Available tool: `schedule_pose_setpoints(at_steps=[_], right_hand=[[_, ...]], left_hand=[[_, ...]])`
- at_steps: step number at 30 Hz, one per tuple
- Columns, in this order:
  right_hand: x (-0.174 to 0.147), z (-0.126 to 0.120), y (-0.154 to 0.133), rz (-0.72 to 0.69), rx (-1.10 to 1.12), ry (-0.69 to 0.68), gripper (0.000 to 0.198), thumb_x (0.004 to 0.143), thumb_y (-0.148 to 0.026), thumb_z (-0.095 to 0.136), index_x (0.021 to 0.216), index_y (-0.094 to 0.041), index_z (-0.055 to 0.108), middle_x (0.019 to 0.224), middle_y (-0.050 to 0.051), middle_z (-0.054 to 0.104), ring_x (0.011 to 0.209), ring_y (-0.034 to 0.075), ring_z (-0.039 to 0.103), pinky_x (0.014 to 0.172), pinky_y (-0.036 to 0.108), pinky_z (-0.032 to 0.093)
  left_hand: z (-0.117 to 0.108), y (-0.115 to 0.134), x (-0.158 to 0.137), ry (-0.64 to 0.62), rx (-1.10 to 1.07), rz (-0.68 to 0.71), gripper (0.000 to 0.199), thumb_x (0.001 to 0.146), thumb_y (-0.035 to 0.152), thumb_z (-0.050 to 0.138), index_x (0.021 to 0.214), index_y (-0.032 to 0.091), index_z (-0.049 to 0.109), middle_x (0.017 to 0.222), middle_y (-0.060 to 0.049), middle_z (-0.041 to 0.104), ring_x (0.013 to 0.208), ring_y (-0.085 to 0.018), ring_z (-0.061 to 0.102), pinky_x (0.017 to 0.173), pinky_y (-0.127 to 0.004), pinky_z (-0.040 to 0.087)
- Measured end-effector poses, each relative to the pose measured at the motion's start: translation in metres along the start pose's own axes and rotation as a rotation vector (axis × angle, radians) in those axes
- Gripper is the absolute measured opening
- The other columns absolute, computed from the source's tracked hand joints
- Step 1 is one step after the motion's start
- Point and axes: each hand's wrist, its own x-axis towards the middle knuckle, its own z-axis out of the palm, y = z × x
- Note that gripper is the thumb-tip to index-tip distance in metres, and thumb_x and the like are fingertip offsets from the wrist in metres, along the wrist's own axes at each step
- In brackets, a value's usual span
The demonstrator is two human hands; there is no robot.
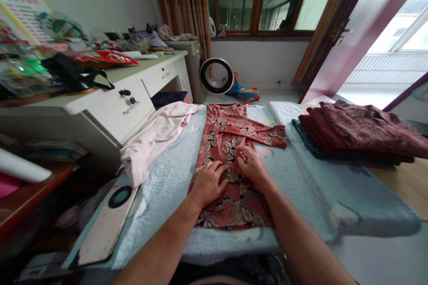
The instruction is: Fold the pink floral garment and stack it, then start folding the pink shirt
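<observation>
A red floral long-sleeved top [224, 205] lies spread on the light blue quilted cover [167, 160], one sleeve stretched out to the right. My left hand [209, 182] rests on its middle with the fingers apart, pressing lightly on the cloth. Just right of it, my right hand [252, 164] is closed, thumb and fingers pinching a fold of the same top. A pale pink garment [157, 131] lies loosely to the left. On the right sits a stack of folded dark red and green clothes [361, 129].
A flat pink object with a black round patch [107, 222] lies at the cover's left edge. Beyond stands a white desk [123, 102] crowded with items. Further back are a washing machine with its round door [217, 75] open and a blue and orange ride-on toy [244, 91].
</observation>
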Motion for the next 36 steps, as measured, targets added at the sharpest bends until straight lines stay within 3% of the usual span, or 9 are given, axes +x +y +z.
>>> schedule_pose_setpoints(at_steps=[5,9,14,18,21,24,28,31,36], right_hand=[[-0.007,0.003,-0.017,-0.166,0.106,-0.146,0.041,0.079,-0.016,0.055,0.118,-0.020,0.065,0.136,0.012,0.060,0.125,0.022,0.058,0.108,0.038,0.044],[-0.012,0.009,-0.023,-0.242,0.138,-0.264,0.047,0.077,-0.010,0.050,0.121,-0.016,0.065,0.142,0.014,0.056,0.134,0.022,0.051,0.112,0.037,0.041],[-0.014,0.015,-0.024,-0.273,0.143,-0.364,0.062,0.075,-0.008,0.048,0.136,-0.016,0.055,0.150,0.014,0.048,0.139,0.022,0.046,0.116,0.039,0.038],[-0.013,0.013,-0.028,-0.268,0.128,-0.405,0.058,0.077,-0.010,0.050,0.135,-0.013,0.056,0.149,0.017,0.048,0.138,0.025,0.046,0.115,0.041,0.038],[-0.011,0.006,-0.032,-0.278,0.173,-0.319,0.039,0.084,-0.018,0.052,0.122,-0.014,0.064,0.133,0.016,0.061,0.125,0.025,0.056,0.107,0.039,0.044],[-0.009,-0.003,-0.032,-0.218,0.205,-0.139,0.022,0.091,-0.027,0.051,0.101,-0.018,0.069,0.102,0.008,0.071,0.095,0.019,0.065,0.087,0.031,0.050],[-0.005,-0.018,-0.020,-0.081,0.101,0.065,0.025,0.091,-0.033,0.049,0.080,-0.019,0.067,0.073,0.003,0.066,0.069,0.015,0.059,0.067,0.026,0.041],[0.000,-0.028,-0.005,0.052,-0.042,0.067,0.035,0.090,-0.042,0.049,0.067,-0.019,0.063,0.058,0.000,0.057,0.055,0.013,0.049,0.056,0.025,0.031],[0.005,-0.031,0.014,0.183,-0.193,0.131,0.030,0.087,-0.040,0.054,0.066,-0.019,0.062,0.059,0.000,0.058,0.054,0.013,0.047,0.057,0.026,0.029]], left_hand=[[0.003,-0.005,0.001,0.002,-0.038,0.013,0.039,0.087,0.034,0.064,0.124,0.024,0.063,0.129,-0.007,0.062,0.116,-0.028,0.055,0.101,-0.045,0.046],[0.002,-0.005,0.002,0.004,-0.047,0.028,0.038,0.088,0.033,0.062,0.125,0.023,0.062,0.128,-0.007,0.063,0.115,-0.028,0.055,0.101,-0.044,0.046],[-0.002,-0.003,0.003,-0.027,-0.038,0.012,0.037,0.087,0.031,0.060,0.122,0.021,0.063,0.128,-0.008,0.063,0.111,-0.028,0.057,0.098,-0.043,0.047],[-0.001,-0.004,0.003,-0.037,-0.015,-0.001,0.037,0.087,0.031,0.059,0.122,0.020,0.063,0.123,-0.010,0.064,0.111,-0.028,0.057,0.098,-0.043,0.047],[0.000,-0.004,0.002,-0.024,-0.025,0.022,0.038,0.087,0.030,0.059,0.124,0.022,0.062,0.126,-0.008,0.063,0.112,-0.027,0.056,0.098,-0.043,0.047],[0.000,-0.004,0.001,-0.005,-0.050,0.027,0.039,0.085,0.028,0.062,0.124,0.024,0.062,0.128,-0.006,0.062,0.114,-0.026,0.056,0.098,-0.042,0.046],[-0.002,-0.003,0.000,-0.001,-0.058,0.005,0.033,0.085,0.026,0.062,0.117,0.024,0.064,0.128,-0.006,0.063,0.115,-0.026,0.055,0.098,-0.042,0.047],[-0.005,-0.001,0.001,-0.019,-0.037,-0.009,0.035,0.085,0.029,0.064,0.119,0.023,0.063,0.129,-0.006,0.064,0.115,-0.027,0.056,0.099,-0.043,0.046],[-0.010,0.009,-0.008,-0.052,0.028,0.001,0.048,0.088,0.041,0.065,0.131,0.020,0.058,0.135,-0.009,0.061,0.122,-0.029,0.053,0.107,-0.046,0.043]])
